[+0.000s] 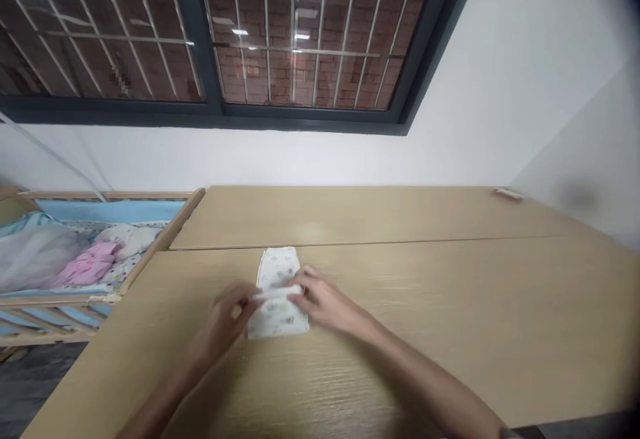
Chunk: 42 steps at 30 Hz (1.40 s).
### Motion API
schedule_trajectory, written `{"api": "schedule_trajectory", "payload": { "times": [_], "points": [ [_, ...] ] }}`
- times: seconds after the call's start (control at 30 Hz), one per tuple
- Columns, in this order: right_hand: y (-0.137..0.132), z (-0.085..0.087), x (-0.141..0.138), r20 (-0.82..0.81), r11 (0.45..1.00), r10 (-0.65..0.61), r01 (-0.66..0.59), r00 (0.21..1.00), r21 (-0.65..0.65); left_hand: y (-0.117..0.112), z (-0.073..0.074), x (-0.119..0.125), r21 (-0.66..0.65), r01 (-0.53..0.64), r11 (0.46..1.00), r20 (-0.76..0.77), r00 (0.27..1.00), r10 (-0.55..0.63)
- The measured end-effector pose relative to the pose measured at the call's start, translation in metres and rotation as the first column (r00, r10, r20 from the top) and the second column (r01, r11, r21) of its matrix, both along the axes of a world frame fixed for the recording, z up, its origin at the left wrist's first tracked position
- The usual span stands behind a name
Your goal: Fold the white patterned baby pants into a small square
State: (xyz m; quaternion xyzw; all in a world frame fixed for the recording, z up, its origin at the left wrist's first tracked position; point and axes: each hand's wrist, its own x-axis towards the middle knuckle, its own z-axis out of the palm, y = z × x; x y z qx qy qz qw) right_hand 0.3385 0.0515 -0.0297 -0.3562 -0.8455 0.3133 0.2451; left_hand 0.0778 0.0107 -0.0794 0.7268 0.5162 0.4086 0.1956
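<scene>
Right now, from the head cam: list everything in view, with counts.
folded cloth: 1, white with small print, on table between hands
tabletop: 2 panels, light wood, centre
small wooden strip: 1, tan, far table corner
crib: 1, wood, left
blanket: 1, grey, in crib
pink cloth: 1, pink, in crib
window: 1, dark frame, top
wall: 1, white, behind table
left hand: 1, on cloth
right hand: 1, on cloth

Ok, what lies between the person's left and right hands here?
In the head view, a folded white printed cloth lies between the left hand and right hand, on a wooden tabletop; both hands touch it.
</scene>
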Motion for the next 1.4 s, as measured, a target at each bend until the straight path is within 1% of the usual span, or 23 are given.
{"api": "schedule_trajectory", "payload": {
  "times": [0.07,0.1,0.17,0.23,0.33,0.43,0.53,0.57,0.63,0.7,0.77,0.83,0.9,0.97,1.0,1.03,1.07,1.13,1.2,1.23,1.33,1.4],
  "points": [
    [0.038,-0.011,-0.007,-0.031,0.996,-0.073,0.074,0.997,0.040,0.040,0.009,0.004,-0.090,-0.061,0.994,0.001,0.998,0.062],
    [0.056,-0.017,-0.011,-0.039,0.992,-0.109,0.111,0.993,0.055,0.059,0.010,0.006,-0.135,-0.084,0.987,-0.018,0.996,0.082],
    [0.088,-0.033,-0.018,-0.052,0.978,-0.200,0.203,0.978,0.053,0.092,0.008,0.011,-0.181,-0.119,0.976,-0.078,0.991,0.107],
    [0.113,-0.049,-0.023,-0.045,0.958,-0.286,0.286,0.957,0.005,0.116,-0.001,0.018,-0.186,-0.140,0.973,-0.140,0.984,0.115],
    [0.136,-0.070,-0.026,-0.008,0.935,-0.352,0.351,0.936,-0.050,0.135,-0.016,0.028,-0.179,-0.174,0.968,-0.207,0.969,0.136],
    [0.144,-0.083,-0.026,0.028,0.929,-0.365,0.366,0.931,-0.051,0.139,-0.025,0.036,-0.162,-0.204,0.965,-0.271,0.950,0.155],
    [0.141,-0.085,-0.024,0.051,0.930,-0.365,0.367,0.930,-0.033,0.129,-0.025,0.043,-0.101,-0.239,0.966,-0.327,0.925,0.194],
    [0.137,-0.083,-0.023,0.051,0.931,-0.364,0.365,0.930,-0.012,0.120,-0.025,0.046,-0.081,-0.245,0.966,-0.341,0.918,0.204],
    [0.126,-0.073,-0.023,0.049,0.944,-0.325,0.320,0.945,0.083,0.096,-0.026,0.052,-0.022,-0.232,0.972,-0.383,0.900,0.206],
    [0.109,-0.058,-0.024,0.072,0.959,-0.215,0.196,0.974,0.207,0.061,-0.033,0.059,0.077,-0.187,0.979,-0.454,0.868,0.201],
    [0.085,-0.042,-0.028,0.134,0.958,-0.059,0.019,0.989,0.287,0.023,-0.047,0.066,0.192,-0.149,0.970,-0.532,0.815,0.230],
    [0.060,-0.030,-0.036,0.202,0.941,0.114,-0.171,0.973,0.293,-0.010,-0.066,0.072,0.243,-0.151,0.958,-0.580,0.769,0.269],
    [0.037,-0.025,-0.045,0.244,0.892,0.304,-0.366,0.921,0.267,-0.032,-0.086,0.075,0.259,-0.143,0.955,-0.604,0.748,0.276],
    [0.020,-0.029,-0.053,0.247,0.823,0.468,-0.520,0.849,0.229,-0.043,-0.103,0.075,0.244,-0.124,0.962,-0.606,0.755,0.251],
    [0.015,-0.035,-0.055,0.240,0.796,0.521,-0.568,0.819,0.210,-0.044,-0.109,0.074,0.228,-0.116,0.967,-0.601,0.765,0.233],
    [0.012,-0.042,-0.056,0.233,0.781,0.553,-0.595,0.800,0.188,-0.044,-0.114,0.073,0.215,-0.114,0.970,-0.592,0.775,0.222],
    [0.012,-0.050,-0.056,0.233,0.780,0.564,-0.604,0.792,0.163,-0.044,-0.117,0.072,0.204,-0.115,0.972,-0.585,0.782,0.215],
    [0.018,-0.067,-0.054,0.256,0.812,0.535,-0.574,0.805,0.104,-0.042,-0.117,0.072,0.208,-0.112,0.972,-0.590,0.778,0.216],
    [0.032,-0.082,-0.051,0.302,0.854,0.477,-0.517,0.825,0.063,-0.041,-0.112,0.073,0.240,-0.121,0.963,-0.609,0.754,0.246],
    [0.040,-0.088,-0.049,0.326,0.870,0.446,-0.490,0.834,0.063,-0.041,-0.109,0.075,0.255,-0.129,0.958,-0.619,0.740,0.264],
    [0.066,-0.103,-0.047,0.381,0.893,0.355,-0.430,0.853,0.132,-0.043,-0.100,0.079,0.292,-0.174,0.940,-0.624,0.710,0.325],
    [0.084,-0.108,-0.046,0.406,0.897,0.301,-0.401,0.863,0.187,-0.043,-0.097,0.082,0.303,-0.195,0.933,-0.611,0.711,0.347]
  ]
}}
